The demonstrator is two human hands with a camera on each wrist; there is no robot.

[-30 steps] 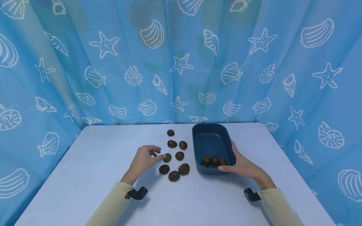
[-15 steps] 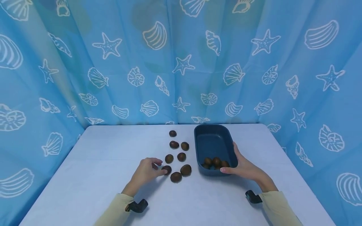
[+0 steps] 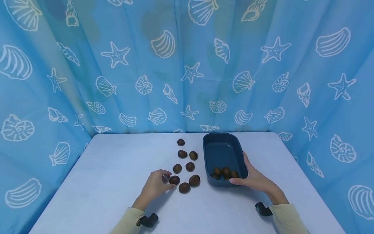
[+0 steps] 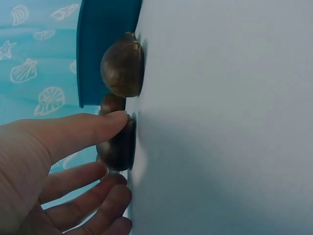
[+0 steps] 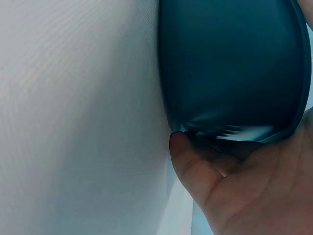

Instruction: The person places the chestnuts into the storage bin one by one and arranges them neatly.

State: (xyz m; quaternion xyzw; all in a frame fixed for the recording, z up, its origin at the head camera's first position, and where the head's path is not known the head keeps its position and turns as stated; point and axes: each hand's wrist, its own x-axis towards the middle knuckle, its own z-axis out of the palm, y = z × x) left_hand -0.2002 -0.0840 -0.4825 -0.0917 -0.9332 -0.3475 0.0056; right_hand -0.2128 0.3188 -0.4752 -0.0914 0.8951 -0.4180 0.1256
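Note:
My left hand (image 3: 156,185) is at a brown, rounded, chestnut-like thing (image 3: 174,180) on the table, thumb and forefinger on either side of it. In the left wrist view my thumb tip lies against this chestnut-like thing (image 4: 117,149), the forefinger touches its other side, and the remaining fingers are loosely bent. My right hand (image 3: 257,177) grips the near right corner of a dark blue rectangular bin (image 3: 223,134), thumb over the front rim and fingers along the outer side. Several similar brown things (image 3: 226,172) lie in the bin's near end.
More loose brown things (image 3: 184,188) lie scattered on the white table (image 3: 117,162) between my left hand and the bin, running toward the back edge. A blue curtain (image 3: 175,81) with white shell prints hangs behind and at both sides.
My left hand has moved from beside one brown thing to a nearer one, its thumb and forefinger now around it. The right hand keeps holding the bin. The head view has tilted slightly upward.

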